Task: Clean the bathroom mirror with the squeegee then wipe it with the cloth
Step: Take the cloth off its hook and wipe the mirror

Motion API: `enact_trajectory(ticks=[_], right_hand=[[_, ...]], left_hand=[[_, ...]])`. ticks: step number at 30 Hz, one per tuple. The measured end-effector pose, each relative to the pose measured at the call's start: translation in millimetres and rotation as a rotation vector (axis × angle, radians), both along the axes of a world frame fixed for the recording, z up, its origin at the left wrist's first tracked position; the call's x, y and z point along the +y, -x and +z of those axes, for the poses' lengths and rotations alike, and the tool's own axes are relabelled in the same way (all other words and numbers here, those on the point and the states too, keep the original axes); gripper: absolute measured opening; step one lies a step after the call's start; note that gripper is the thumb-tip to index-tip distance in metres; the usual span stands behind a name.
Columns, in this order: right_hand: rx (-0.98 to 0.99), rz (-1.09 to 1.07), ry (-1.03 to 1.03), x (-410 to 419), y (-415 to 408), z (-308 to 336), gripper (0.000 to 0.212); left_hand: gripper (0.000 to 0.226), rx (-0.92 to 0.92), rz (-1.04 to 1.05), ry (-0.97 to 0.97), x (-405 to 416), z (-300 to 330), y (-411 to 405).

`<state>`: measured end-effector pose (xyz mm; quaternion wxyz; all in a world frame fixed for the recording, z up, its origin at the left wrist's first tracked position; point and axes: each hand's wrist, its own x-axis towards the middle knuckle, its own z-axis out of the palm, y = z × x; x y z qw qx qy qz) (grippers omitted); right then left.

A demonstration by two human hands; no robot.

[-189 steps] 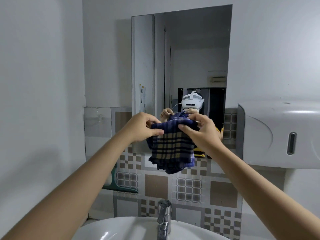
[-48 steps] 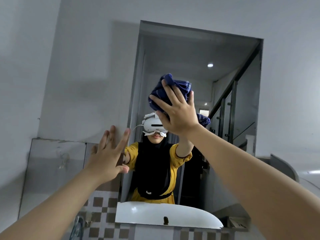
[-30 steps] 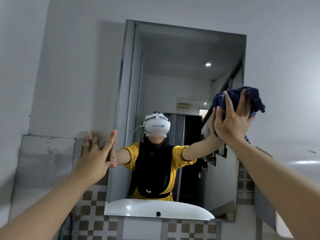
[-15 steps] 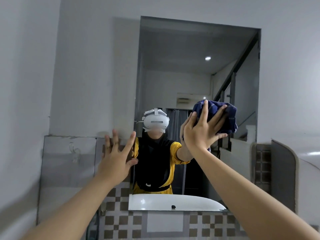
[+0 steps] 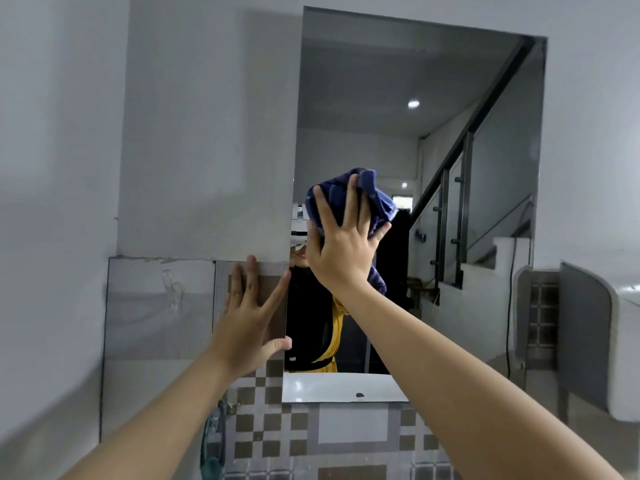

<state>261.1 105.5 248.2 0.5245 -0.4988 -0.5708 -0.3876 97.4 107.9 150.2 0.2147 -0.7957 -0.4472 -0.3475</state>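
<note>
A person's right hand [image 5: 341,251] presses a bunched dark-blue cloth [image 5: 360,199] against the bathroom mirror [image 5: 450,81], fingers spread over the wad and their tips curling into its folds, at the glass's left-centre area. The wiping step appears to be in hand, the squeegee being nowhere in view; how much of the glass is already wiped cannot be told. The left hand [image 5: 247,320] lies flat with straight, splayed fingers on the tiled wall [image 5: 304,441] just left of the mirror's lower edge, holding nothing, seemingly as a brace. The next move likely calls for carrying the cloth across the upper and right parts of the mirror under steady pressure, then down toward its bottom edge. Below the mirror the glass reflects a white basin [image 5: 339,386]; right of the mirror a white wall dispenser [image 5: 623,344] juts out and could crowd a stroke at that edge. Left of the mirror a grey panel [image 5: 159,306] is fixed to the wall. Nothing lies between the cloth and the unwiped glass.
</note>
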Motion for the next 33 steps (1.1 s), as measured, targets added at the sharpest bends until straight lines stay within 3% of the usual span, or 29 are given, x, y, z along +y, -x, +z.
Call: enact_trajectory(ticks=[7, 10, 16, 23, 30, 33], right_hand=[[-0.577, -0.06, -0.035, -2, -49, -16, 0.05], [-0.642, -0.096, -0.071, -4, -86, -16, 0.049], [-0.452, -0.176, -0.028, -18, -173, -19, 0.05], [-0.006, -0.21, 0.048, -27, -254, -43, 0.051], [0.44, -0.139, 0.015, -24, -211, -68, 0.052], [0.532, -0.091, 0.006, -20, -165, -75, 0.052]], left_hand=[[0.114, 0.021, 0.022, 0.01, 0, 1, -2], [0.112, 0.019, 0.016, 0.02, 0, 1, -1], [0.115, 0.028, 0.078, 0.021, 1, 1, -3], [0.119, 0.005, 0.146, 0.053, -1, 0, -10], [0.12, -0.013, 0.174, 0.041, -8, -1, -16], [0.115, -0.01, 0.166, 0.009, -8, -6, -16]])
